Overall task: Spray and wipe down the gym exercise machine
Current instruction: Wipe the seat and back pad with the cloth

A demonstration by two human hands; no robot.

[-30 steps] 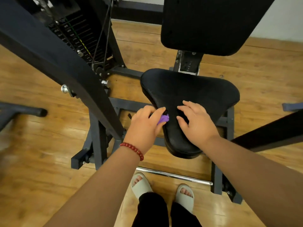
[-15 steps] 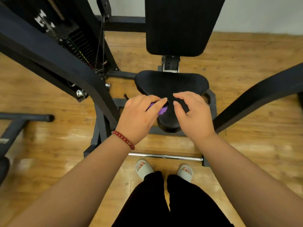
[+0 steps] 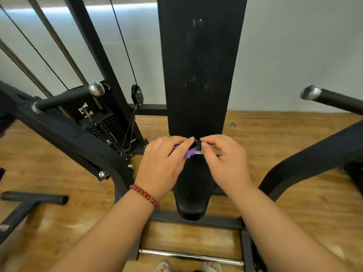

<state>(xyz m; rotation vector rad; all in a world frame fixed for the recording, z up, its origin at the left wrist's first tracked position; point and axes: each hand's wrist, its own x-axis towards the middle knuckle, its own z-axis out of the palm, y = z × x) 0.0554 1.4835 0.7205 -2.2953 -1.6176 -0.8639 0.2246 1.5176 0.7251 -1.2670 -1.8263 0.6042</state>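
L hand [image 3: 163, 163]: fingers curled round purple cloth [image 3: 188, 153], knuckles up, index tip fwd at the pad's lower edge; red bead bracelet [image 3: 144, 194] on wrist.
R hand [image 3: 227, 161]: fingers bent, thumb + index tips drawn together just beside the cloth's R end; whether they pinch the cloth or the small silver part under it cannot be told.
Cloth position: between both hands, at the gap where back pad [image 3: 200, 65] meets seat [image 3: 192, 199]; mostly hidden by L fingers.
Edges nearby: pad's bottom edge just behind fingertips; seat nose below wrists, btwn forearms.
Open room: bare floor [image 3: 294, 222] either side of seat; L side bounded by sloping frame arm [image 3: 59, 130], R side by curved frame arm [image 3: 306, 163].
Grips: L handle [image 3: 68, 97] and R handle [image 3: 330, 99], both well apart from hands.
Machine rear: weight stack [image 3: 110, 132] and cables [image 3: 122, 40] behind-L of pad.
Base: chrome bar [image 3: 190, 256] low, in front of feet.
Room: wood-plank floor, pale wall [image 3: 294, 46].
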